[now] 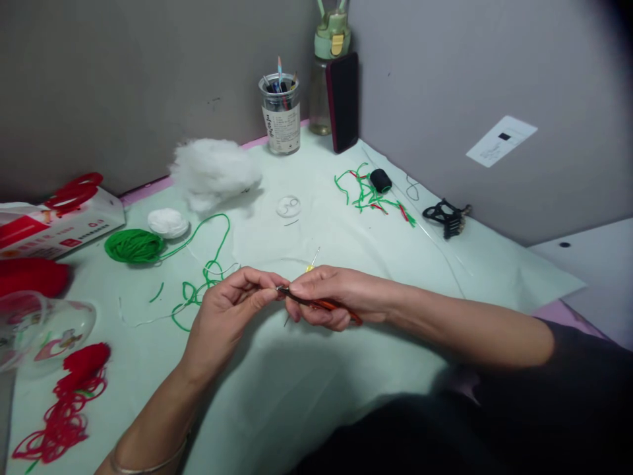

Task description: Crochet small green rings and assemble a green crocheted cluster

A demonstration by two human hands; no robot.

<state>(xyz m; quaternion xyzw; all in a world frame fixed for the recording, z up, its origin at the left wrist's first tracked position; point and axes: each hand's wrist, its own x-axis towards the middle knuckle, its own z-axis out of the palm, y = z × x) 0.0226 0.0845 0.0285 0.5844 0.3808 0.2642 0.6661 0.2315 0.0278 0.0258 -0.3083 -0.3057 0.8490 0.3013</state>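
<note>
Hands, two, left hand (232, 300) and right hand (329, 297) both pinching one red-handled tool (321, 304), one green yarn ball (133, 245).

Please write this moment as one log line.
left hand: pinches thin thread | right hand: grips red-handled tool | nearby: green yarn, white stuffing

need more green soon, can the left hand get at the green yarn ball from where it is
Probably yes. The green yarn ball lies on the table up and left of the left hand, with only loose green strands between. But its fingers are pinched at the tool's tip.
</note>
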